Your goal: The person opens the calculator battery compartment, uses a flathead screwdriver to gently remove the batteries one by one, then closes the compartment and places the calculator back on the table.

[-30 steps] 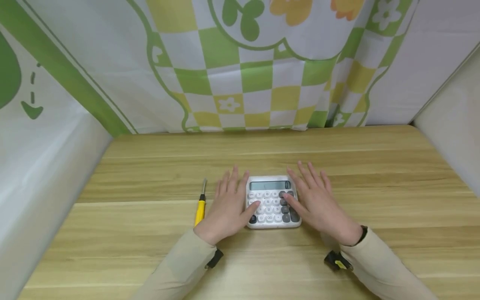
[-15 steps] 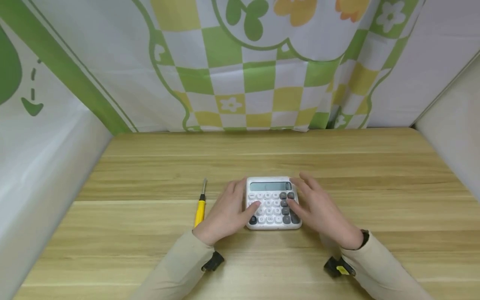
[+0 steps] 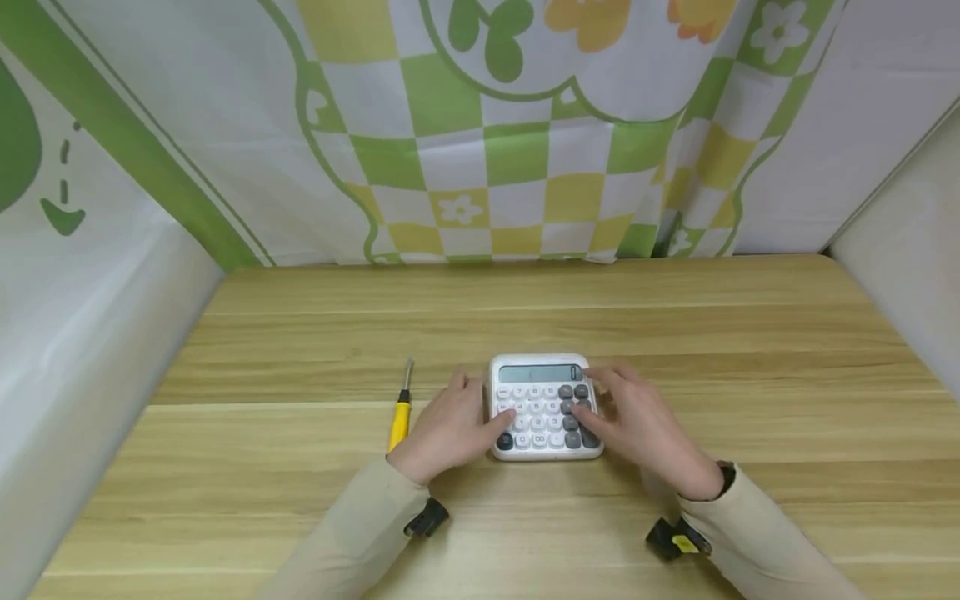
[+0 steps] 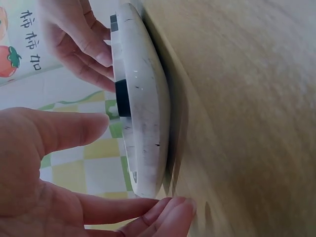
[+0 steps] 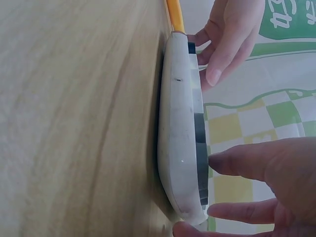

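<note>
A white calculator [image 3: 537, 422] with grey and black keys lies flat on the table, its display at the far end. At its left side is the left hand [image 3: 450, 429], thumb over the left keys and fingers bent down beside the edge. The left wrist view shows a gap between this thumb and the calculator [image 4: 145, 98], with fingertips by the edge. The right hand [image 3: 652, 429] is at the right side, thumb at the grey keys, a finger at the upper right corner. In the right wrist view, fingertips of the right hand [image 5: 291, 182] meet the calculator's [image 5: 177, 123] end.
A yellow-handled screwdriver [image 3: 400, 423] lies left of the left hand, its metal tip pointing away. The wooden table [image 3: 300, 350] ends at a checkered cloth [image 3: 517, 154] behind, with pale walls on both sides.
The fingers of both hands, spread and stretched forward earlier, have drawn in and bent down beside the calculator. The calculator has stayed nearly in place.
</note>
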`<state>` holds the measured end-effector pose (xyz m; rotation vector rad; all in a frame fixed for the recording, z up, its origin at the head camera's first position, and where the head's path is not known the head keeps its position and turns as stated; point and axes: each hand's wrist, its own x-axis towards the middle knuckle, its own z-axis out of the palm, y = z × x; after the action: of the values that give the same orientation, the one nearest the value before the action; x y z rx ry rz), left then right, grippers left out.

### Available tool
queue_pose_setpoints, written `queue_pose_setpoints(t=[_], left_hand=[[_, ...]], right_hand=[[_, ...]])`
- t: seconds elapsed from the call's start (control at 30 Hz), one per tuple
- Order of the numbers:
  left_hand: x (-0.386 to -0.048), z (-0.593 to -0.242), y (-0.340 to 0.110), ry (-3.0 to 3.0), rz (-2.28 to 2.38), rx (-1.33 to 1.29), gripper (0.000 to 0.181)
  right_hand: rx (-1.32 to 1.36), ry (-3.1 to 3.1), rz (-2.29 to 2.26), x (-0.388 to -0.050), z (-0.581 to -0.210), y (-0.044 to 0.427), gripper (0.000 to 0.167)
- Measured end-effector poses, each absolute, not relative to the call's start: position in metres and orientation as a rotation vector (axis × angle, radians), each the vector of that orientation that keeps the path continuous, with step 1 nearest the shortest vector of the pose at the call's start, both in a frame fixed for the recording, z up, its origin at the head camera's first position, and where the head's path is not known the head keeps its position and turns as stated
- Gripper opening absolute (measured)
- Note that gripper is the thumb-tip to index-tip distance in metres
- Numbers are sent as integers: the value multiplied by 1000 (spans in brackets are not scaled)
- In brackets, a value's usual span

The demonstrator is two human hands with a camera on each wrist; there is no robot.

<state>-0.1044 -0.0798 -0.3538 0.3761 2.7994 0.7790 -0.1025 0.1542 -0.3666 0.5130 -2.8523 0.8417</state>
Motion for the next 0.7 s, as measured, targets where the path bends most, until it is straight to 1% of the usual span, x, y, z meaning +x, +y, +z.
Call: queue_pose_setpoints(t=[0.07, 0.17, 0.27, 0.4, 0.7], left_hand=[[-105, -355, -80, 2797, 765, 377, 49], [-106, -356, -80, 2787, 774, 383, 46], [-105, -357, -78, 2776, 799, 381, 51], [-105, -358, -76, 2765, 843, 369, 50], [-104, -362, -72, 2757, 930, 285, 55]], right_hand=[[504, -2857, 840, -102, -366, 154, 46], [489, -2868, 843, -102, -364, 153, 43], [481, -2887, 845, -101, -364, 152, 41], [481, -2913, 841, -100, -365, 151, 41], [498, -2941, 845, -99, -363, 148, 38]])
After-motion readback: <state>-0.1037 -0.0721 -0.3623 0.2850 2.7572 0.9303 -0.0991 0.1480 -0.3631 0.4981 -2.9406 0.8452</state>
